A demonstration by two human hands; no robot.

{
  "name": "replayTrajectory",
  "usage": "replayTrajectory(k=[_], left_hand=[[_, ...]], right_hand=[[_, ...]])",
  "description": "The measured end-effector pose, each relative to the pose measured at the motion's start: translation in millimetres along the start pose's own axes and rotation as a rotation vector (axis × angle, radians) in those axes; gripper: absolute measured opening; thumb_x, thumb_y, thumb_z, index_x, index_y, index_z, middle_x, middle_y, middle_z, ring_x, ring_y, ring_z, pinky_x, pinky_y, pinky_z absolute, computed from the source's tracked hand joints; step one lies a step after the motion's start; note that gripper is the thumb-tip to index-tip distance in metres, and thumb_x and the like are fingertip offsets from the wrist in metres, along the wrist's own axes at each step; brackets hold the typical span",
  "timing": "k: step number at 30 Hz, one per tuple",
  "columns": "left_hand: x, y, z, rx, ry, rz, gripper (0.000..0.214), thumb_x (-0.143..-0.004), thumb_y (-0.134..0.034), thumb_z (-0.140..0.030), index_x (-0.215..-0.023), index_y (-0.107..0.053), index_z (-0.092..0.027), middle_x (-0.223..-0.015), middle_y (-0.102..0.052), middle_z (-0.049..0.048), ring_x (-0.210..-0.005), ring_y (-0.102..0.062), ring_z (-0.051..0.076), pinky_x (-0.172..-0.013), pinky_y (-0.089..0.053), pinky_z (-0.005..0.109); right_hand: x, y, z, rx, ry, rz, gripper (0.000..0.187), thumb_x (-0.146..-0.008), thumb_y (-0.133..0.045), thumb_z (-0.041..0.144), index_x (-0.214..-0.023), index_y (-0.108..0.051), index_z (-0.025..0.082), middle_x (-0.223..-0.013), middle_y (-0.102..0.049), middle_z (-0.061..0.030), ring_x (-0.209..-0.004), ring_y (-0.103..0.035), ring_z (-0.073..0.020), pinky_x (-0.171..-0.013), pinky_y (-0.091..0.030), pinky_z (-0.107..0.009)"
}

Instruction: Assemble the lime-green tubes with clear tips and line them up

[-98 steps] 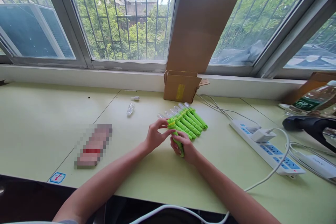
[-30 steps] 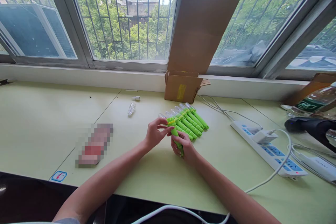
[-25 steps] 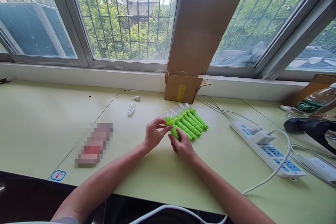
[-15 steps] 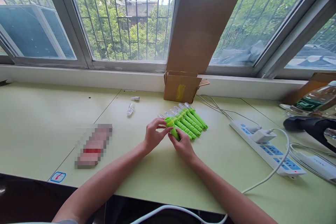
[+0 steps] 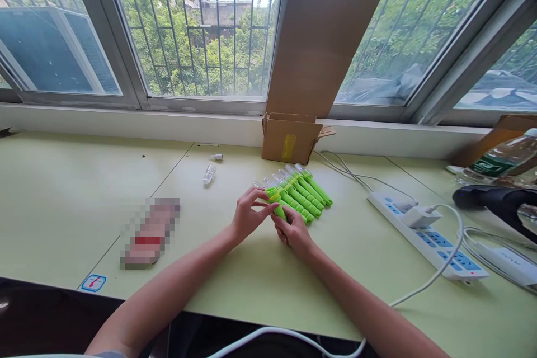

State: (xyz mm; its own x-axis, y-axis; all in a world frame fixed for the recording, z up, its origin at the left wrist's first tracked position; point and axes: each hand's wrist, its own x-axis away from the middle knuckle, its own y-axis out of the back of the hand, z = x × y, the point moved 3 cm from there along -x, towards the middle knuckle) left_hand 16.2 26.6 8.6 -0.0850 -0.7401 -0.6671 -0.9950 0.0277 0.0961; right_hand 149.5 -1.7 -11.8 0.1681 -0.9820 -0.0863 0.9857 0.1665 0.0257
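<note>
My left hand (image 5: pixel 246 216) and my right hand (image 5: pixel 295 231) both hold one bright green tube-like piece (image 5: pixel 277 205) low over the pale green table (image 5: pixel 268 279). The left fingers pinch its upper end; the right hand wraps its lower body. It sits right against the near-left end of a row of several like green pieces with clear caps (image 5: pixel 302 191), lying side by side. A clear plastic cap (image 5: pixel 208 174) and a small white part (image 5: pixel 217 157) lie apart to the left.
An open cardboard box (image 5: pixel 290 137) stands by the window sill behind the row. A white power strip (image 5: pixel 432 239) with a plugged adapter and cables lies to the right. A black tool (image 5: pixel 495 201) and a bottle (image 5: pixel 503 161) are at far right. A blurred object (image 5: pixel 149 232) lies left.
Both hands have brought the green piece down and away from me, from a raised, tilted hold to lying beside the row's near end.
</note>
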Motion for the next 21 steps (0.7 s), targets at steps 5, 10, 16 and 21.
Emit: replayTrajectory(k=[5,10,16,21], left_hand=[[0.7,-0.5,-0.6,-0.002,-0.008,0.021,0.024,-0.073,-0.068,-0.037,-0.086,-0.060,-0.017,-0.097,-0.059,0.0047,-0.081,-0.065,0.013,-0.066,-0.063,0.030],[3.5,-3.1,1.9,0.021,-0.012,0.022,0.029,-0.070,-0.072,-0.034,-0.089,-0.058,-0.017,-0.091,-0.062,0.0034,-0.083,-0.065,0.016,-0.070,-0.062,0.034],[6.3,-3.1,5.5,0.022,0.015,-0.040,0.028,-0.071,-0.071,-0.033,-0.088,-0.058,-0.016,-0.085,-0.064,0.0027,-0.076,-0.067,0.015,-0.072,-0.062,0.037],[8.1,-2.5,0.0,-0.027,-0.076,-0.087,0.028,-0.068,-0.073,-0.033,-0.088,-0.060,-0.018,-0.096,-0.065,0.0053,-0.088,-0.065,0.018,-0.074,-0.061,0.038]], right_hand=[[0.2,1.6,-0.8,-0.067,-0.021,0.055,0.024,-0.077,-0.061,0.041,-0.074,-0.048,0.020,-0.042,-0.043,0.0098,-0.028,-0.030,-0.0052,-0.029,-0.022,-0.019],[0.0,4.1,-2.7,-0.109,-0.029,0.108,0.027,-0.079,-0.059,0.042,-0.070,-0.046,0.020,-0.043,-0.044,0.0090,-0.028,-0.031,-0.0048,-0.029,-0.022,-0.019],[-1.8,3.4,-0.4,0.169,0.060,0.044,0.022,-0.080,-0.056,0.041,-0.076,-0.049,0.021,-0.046,-0.047,0.0071,-0.033,-0.038,-0.0086,-0.035,-0.030,-0.022],[-1.4,6.6,4.4,0.616,0.291,-0.180,0.031,-0.079,-0.055,0.033,-0.105,-0.052,0.018,-0.069,-0.062,-0.0026,-0.057,-0.054,-0.0183,-0.058,-0.043,-0.031]])
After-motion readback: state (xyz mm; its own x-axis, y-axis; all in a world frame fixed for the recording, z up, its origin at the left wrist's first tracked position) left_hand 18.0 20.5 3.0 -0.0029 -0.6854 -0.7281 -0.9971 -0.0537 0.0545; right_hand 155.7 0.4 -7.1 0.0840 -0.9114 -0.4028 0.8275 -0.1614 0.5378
